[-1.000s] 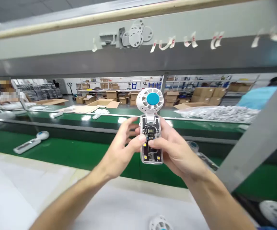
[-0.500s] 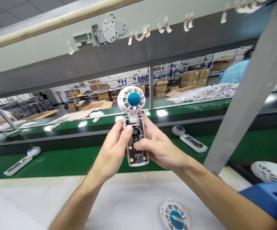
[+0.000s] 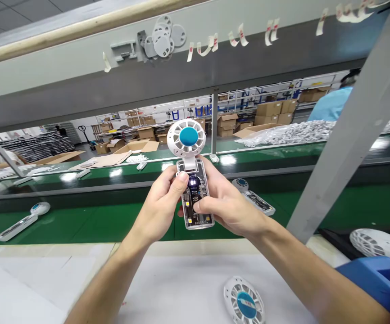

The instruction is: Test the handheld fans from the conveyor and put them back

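Between my two hands I hold a handheld fan upright, its white round head with a blue centre at the top. Its clear-fronted handle shows a dark circuit board, and a small display on it glows white. My left hand closes on the handle's left side, thumb lying beside the display. On the other side my right hand wraps the handle, its thumb pressed on the lower front. The fingers behind the handle are mostly hidden. Below, on the white work surface, lies a white fan head with a blue centre.
A green conveyor belt runs across, carrying one fan at left and another fan behind my right hand. A slanted grey post and a blue bin stand at right. Tape strips hang from the shelf overhead.
The display in the handle has changed from dim yellowish to bright white. Both fans on the belt have shifted left. My hands keep the same grip.
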Available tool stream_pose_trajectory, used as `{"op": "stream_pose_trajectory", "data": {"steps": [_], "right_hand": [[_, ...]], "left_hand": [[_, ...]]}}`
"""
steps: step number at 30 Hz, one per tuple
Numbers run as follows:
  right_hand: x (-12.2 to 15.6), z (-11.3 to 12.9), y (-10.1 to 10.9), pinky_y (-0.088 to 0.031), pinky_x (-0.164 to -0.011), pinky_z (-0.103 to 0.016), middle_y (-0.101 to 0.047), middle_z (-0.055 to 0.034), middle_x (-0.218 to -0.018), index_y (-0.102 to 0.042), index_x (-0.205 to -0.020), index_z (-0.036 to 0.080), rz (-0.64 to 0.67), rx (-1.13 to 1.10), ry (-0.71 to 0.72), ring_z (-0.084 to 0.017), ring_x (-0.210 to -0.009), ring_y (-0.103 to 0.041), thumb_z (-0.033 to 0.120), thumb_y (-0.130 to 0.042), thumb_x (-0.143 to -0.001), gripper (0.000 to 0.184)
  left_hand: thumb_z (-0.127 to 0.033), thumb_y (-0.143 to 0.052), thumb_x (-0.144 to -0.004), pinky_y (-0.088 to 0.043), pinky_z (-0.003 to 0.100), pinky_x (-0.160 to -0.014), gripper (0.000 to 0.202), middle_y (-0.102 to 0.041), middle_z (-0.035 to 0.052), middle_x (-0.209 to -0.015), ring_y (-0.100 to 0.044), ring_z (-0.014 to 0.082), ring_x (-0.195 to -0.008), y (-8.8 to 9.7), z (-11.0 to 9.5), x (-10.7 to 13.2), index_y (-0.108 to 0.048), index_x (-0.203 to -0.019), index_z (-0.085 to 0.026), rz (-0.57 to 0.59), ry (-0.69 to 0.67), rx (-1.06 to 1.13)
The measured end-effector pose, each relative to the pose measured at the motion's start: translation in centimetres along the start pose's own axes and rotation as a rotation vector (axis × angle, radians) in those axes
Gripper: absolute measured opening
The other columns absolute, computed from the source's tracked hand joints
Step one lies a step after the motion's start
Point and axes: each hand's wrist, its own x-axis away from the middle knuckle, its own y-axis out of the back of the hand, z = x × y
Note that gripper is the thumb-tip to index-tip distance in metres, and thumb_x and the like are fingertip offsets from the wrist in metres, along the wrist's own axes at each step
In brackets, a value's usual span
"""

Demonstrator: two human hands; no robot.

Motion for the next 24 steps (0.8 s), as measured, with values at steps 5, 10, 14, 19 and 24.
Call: {"op": "stream_pose_trajectory", "data": {"steps": [5,10,14,19,24], "right_hand": [[0.15,0.07,-0.29,-0.061,-0.066,-0.028,-0.060,-0.0040,-0.127,-0.023,-0.152,0.035,-0.027,-0.008,-0.006,-0.016,-0.089,-0.067,0.007,-0.062,-0.074,0.091],[0.11,-0.02,-0.04,-0.062,-0.067,-0.029,-0.060,-0.0038,-0.128,-0.025,-0.151,0.034,-0.029,0.025,-0.006,-0.016,-0.088,-0.067,0.008,-0.063,-0.074,0.090],[0.07,0.03,-0.06,-0.062,-0.068,-0.030,-0.061,-0.0038,-0.126,-0.026,-0.152,0.035,-0.035,0.032,-0.020,-0.018,-0.092,-0.067,0.009,-0.063,-0.074,0.090],[0.28,0.34,-0.15,-0.062,-0.071,-0.030,-0.063,-0.0031,-0.121,-0.026,-0.152,0.034,-0.057,0.053,-0.041,-0.016,-0.088,-0.066,0.009,-0.062,-0.075,0.089],[0.42,0.00,-0.35,-0.059,-0.066,-0.029,-0.064,-0.0027,-0.115,-0.017,-0.157,0.035,-0.055,0.078,-0.098,-0.016,-0.083,-0.065,0.009,-0.061,-0.075,0.097]], "left_hand": [[-0.051,-0.060,-0.093,-0.042,0.019,-0.045,0.034,-0.052,-0.0002,-0.076,-0.048,0.0096,-0.058,-0.06,-0.19,0.12,-0.061,-0.104,-0.018,0.001,-0.011,-0.001],[-0.050,-0.057,-0.095,-0.044,0.020,-0.048,0.032,-0.051,-0.0009,-0.075,-0.048,0.0099,-0.059,0.00,-0.05,0.16,-0.059,-0.100,-0.018,0.005,-0.030,-0.020],[-0.049,-0.054,-0.097,-0.045,0.020,-0.049,0.031,-0.053,-0.0008,-0.077,-0.050,0.0101,-0.061,-0.01,-0.17,0.25,-0.058,-0.101,-0.019,-0.008,-0.025,-0.065],[-0.047,-0.054,-0.096,-0.046,0.022,-0.051,0.030,-0.054,-0.0001,-0.078,-0.052,0.0112,-0.063,-0.08,-0.17,0.21,-0.058,-0.106,-0.019,0.008,0.004,-0.030],[-0.050,-0.059,-0.092,-0.038,0.019,-0.040,0.031,-0.048,-0.0029,-0.065,-0.044,0.0084,-0.050,0.07,0.44,-0.48,-0.057,-0.095,-0.020,0.018,0.068,0.120]]}}
